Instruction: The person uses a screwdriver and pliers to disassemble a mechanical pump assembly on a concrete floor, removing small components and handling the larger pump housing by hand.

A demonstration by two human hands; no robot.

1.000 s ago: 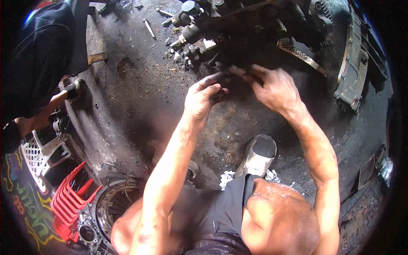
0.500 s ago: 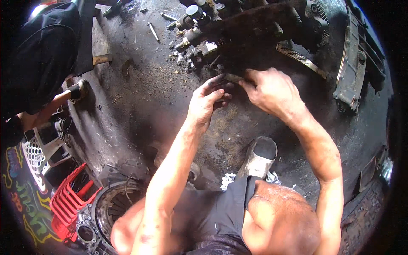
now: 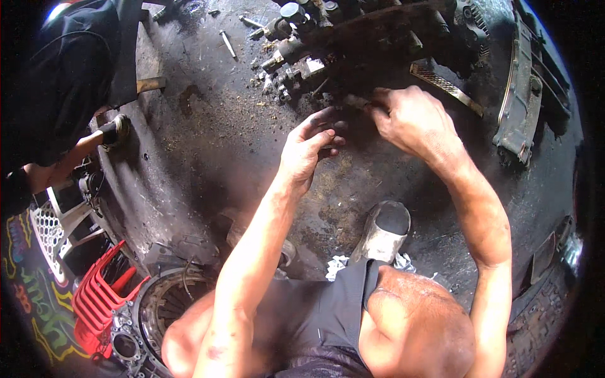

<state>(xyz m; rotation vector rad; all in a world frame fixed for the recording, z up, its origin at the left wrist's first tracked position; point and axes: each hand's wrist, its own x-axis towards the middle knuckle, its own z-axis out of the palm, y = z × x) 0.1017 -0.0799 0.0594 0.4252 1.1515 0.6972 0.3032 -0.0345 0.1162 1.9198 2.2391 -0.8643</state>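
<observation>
In the middle of the head view, my left hand (image 3: 310,142) has curled, blackened fingers; whatever they hold is too dark to make out. To its upper right, my right hand (image 3: 413,123) pinches a small pale piece (image 3: 357,101), blurred, that points toward the left fingertips. Just beyond both hands lies a dark, greasy metal assembly (image 3: 353,31) with round caps and fittings, and small bolts and bits at its near end (image 3: 283,85). A perforated metal strip (image 3: 444,85) lies to the right of that assembly.
At the upper left is another person (image 3: 63,82) in dark clothing. Long metal panels (image 3: 523,107) lie at the right, loose bolts (image 3: 228,44) at the top. Lower left hold a red plastic stool (image 3: 97,302), a white perforated part (image 3: 50,233) and a round housing (image 3: 161,296). My shoe (image 3: 381,233) is below.
My right hand has moved up and right, away from my left hand, with the pale piece. My left hand has shifted slightly right. The other person has shifted a little.
</observation>
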